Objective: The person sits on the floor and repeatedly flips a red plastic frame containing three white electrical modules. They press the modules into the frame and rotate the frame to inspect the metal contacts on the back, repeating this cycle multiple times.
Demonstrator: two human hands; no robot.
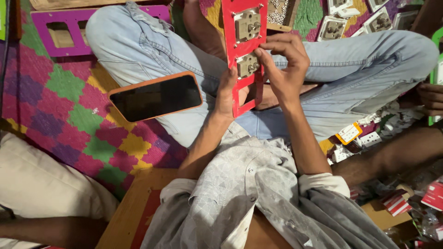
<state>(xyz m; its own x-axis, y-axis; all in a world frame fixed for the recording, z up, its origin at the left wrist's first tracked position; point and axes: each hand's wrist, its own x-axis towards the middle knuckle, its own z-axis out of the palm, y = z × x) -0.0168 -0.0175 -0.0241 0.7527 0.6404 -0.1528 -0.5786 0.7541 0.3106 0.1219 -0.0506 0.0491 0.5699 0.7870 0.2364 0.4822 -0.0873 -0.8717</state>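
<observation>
Head view, left to right. At 9 o'clock, patterned floor mat (69, 110) in pink, green and yellow; purple panel (69, 27) with cut-outs lying on it toward 10 o'clock. Cream cushion (41, 180) at 8 o'clock. Phone (156, 97) in an orange case resting screen-up on the left thigh of the jeans (138, 46), just left of centre.

Left hand (227, 94) at centre, fingers curled, gripping the lower left edge of the red panel (237, 46); thumb on the front face, remaining fingers hidden behind. Panel held upright over the lap, running from centre up to 12 o'clock, lower end between the two hands. Two beige switch modules seated in it: upper module (248, 25) near 12 o'clock, lower module (248, 65) directly between the hands; bottom opening vacant.

Right hand (282, 64) just right of the panel, at 1 o'clock from centre, partly closed, fingertips pressed on the right edge of the lower module and on the panel rim beside it. Both hands touching the panel, one on each side.

Further right, white sockets (364, 18) lying on the mat at 1 to 2 o'clock. Another person's hand (431, 97) at 3 o'clock, near a green frame edge. Loose white parts (364, 133) and an orange-rimmed piece (349, 133) at 4 o'clock; red-and-white packets (415, 198) at 5 o'clock.
</observation>
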